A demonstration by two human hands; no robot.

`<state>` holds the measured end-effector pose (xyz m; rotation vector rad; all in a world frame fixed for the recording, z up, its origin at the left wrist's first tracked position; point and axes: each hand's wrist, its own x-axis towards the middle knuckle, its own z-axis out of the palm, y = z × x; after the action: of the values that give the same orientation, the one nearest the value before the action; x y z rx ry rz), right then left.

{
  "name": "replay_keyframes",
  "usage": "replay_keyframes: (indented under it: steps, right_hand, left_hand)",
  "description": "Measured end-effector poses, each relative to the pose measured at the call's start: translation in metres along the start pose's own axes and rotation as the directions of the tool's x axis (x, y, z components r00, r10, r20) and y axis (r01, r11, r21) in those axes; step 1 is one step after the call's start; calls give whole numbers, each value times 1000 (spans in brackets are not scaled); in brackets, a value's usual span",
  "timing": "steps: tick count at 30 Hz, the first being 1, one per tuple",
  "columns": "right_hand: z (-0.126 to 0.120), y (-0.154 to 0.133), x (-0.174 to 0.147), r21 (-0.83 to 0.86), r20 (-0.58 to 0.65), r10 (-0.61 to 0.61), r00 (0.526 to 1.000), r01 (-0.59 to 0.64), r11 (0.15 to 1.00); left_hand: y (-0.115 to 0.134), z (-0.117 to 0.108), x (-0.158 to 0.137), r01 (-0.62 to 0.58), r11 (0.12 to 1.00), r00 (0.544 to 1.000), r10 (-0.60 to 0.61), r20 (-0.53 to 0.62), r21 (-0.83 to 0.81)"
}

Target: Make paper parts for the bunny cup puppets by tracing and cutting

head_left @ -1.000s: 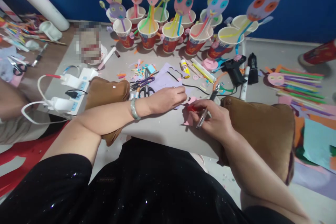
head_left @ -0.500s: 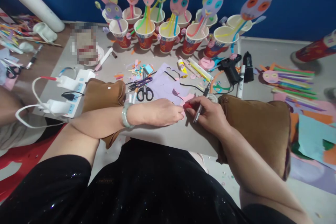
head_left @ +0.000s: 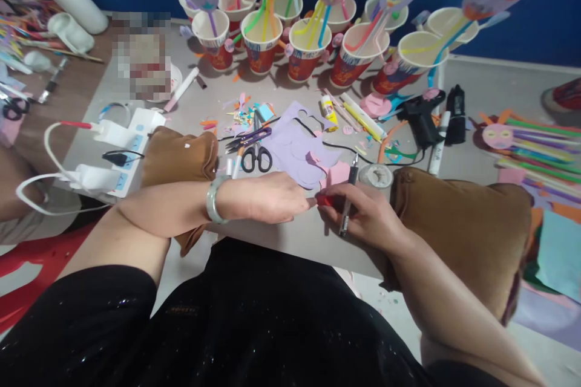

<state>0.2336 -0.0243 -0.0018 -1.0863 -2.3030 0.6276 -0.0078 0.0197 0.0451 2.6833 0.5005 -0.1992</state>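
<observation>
My right hand (head_left: 374,214) is closed with a clear-barrelled pen (head_left: 348,202) lying across its fingers. Its fingertips also pinch a small red object (head_left: 324,200), partly covered, whose kind I cannot make out. From the left, my left hand (head_left: 275,198) meets it, fingers curled and a fingertip at the red object; whether something small is inside is hidden. Just beyond the hands lie pink paper (head_left: 336,174) and cut purple paper (head_left: 295,145). Black-handled scissors (head_left: 257,159) and purple thread snips (head_left: 249,139) rest left of the paper.
Paper cups (head_left: 262,42) with paper rabbit faces on straws line the back. A glue stick (head_left: 328,112), black glue gun (head_left: 422,118) and markers (head_left: 455,115) lie before them. Brown cushions (head_left: 463,230) flank my arms. A power strip (head_left: 138,151) sits left; straws (head_left: 540,142) lie right.
My left fingers no longer show the pink piece at their tips and now reach the red object. The right hand keeps the pen, tilted more upright. The view has shifted.
</observation>
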Motion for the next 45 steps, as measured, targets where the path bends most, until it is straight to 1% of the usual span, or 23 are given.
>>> replay_keyframes:
  steps: [3,8,11,15,19,22,27,31,37,45]
  right_hand:
    - [0,0,0,7,17,0,1000,-1,1000]
    - [2,0,1,7,14,-4,1000,4,1000]
    - [-1,1,2,20,27,3,1000,-4,1000]
    - [-8,5,1,115,84,51,995,-61,992]
    - [-13,10,-2,196,141,103,985,-130,972]
    - [-12,11,-3,216,135,127,983,-154,964]
    - [-9,9,-1,236,87,121,989,-139,962]
    - [-7,7,2,226,63,108,992,-120,967]
    - [-6,7,4,200,65,118,991,-129,971]
    - [-5,7,2,204,71,66,995,-79,976]
  left_hand:
    - [0,-4,0,-85,996,994,84,65,9]
    - [1,-10,0,-83,996,991,80,106,27]
    - [0,-8,-2,-79,997,993,79,87,1]
    - [-2,-4,-3,-71,996,996,74,45,-53]
    - [-3,-4,-3,-65,998,995,66,74,-18]
    - [-2,-5,-3,-72,997,993,70,99,16]
    - [-3,-5,-4,-85,995,991,79,109,52]
    - [-4,-4,-4,-92,994,992,87,96,52]
    - [-3,-4,-4,-87,995,990,82,111,40]
    - [-3,-5,-4,-87,996,992,84,96,35]
